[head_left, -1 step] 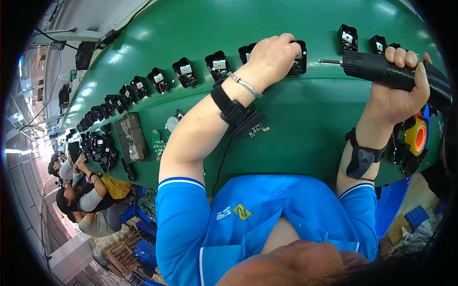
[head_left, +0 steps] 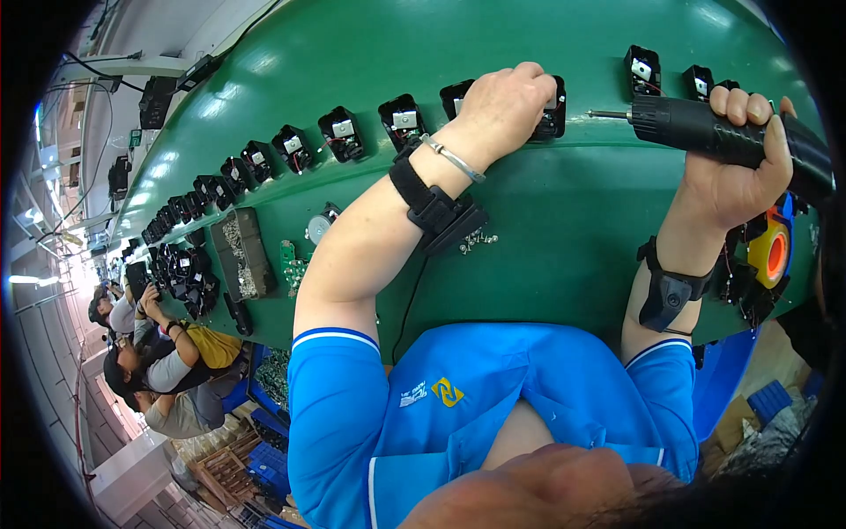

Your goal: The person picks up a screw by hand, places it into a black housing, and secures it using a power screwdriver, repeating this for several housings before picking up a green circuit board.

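Wrapped around the black body of an electric screwdriver (head_left: 670, 122), my right hand (head_left: 736, 167) is closed. The bit points left across the table, apart from the nearest part. My left hand (head_left: 504, 110) is closed on a small black plastic housing (head_left: 553, 119); its curled fingers hide much of that housing. Another black housing (head_left: 455, 94) with a pale metal piece inside sits just left of this hand, partly covered by it. Below my left wrist, a little heap of screws (head_left: 477, 242) lies on the green table (head_left: 546, 212).
A row of similar open black housings (head_left: 341, 134) curves away leftward; others (head_left: 642, 70) stand at the far right. A grey tray (head_left: 249, 256) of small screws and a pile of black parts (head_left: 187, 275) lie left. An orange tape roll (head_left: 775, 249) is right. Co-workers (head_left: 167, 353) sit further left.
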Motion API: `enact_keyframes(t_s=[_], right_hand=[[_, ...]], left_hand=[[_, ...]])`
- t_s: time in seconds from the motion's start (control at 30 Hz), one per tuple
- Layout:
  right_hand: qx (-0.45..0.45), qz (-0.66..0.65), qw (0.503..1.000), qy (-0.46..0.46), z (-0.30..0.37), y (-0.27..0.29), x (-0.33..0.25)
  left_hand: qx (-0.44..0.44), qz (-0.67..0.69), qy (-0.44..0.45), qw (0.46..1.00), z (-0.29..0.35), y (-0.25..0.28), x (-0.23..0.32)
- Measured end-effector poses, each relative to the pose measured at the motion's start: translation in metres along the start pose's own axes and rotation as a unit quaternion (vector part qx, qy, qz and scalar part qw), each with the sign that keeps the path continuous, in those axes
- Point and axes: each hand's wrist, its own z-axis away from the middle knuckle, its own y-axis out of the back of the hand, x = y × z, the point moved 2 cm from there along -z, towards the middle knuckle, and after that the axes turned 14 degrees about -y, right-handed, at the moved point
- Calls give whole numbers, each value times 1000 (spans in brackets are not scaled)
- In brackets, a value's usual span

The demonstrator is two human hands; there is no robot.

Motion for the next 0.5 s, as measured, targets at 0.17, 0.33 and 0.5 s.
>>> enact_keyframes(t_s=[0.17,0.33,0.5], right_hand=[[47,51,998,5,1,-1,19],[57,86,994,36,1,2,36],[57,94,994,16,3,-7,58]], left_hand=[[22,40,80,996,8,3,-2],[53,70,12,996,16,9,-4],[9,10,-13,1000,22,10,-3]])
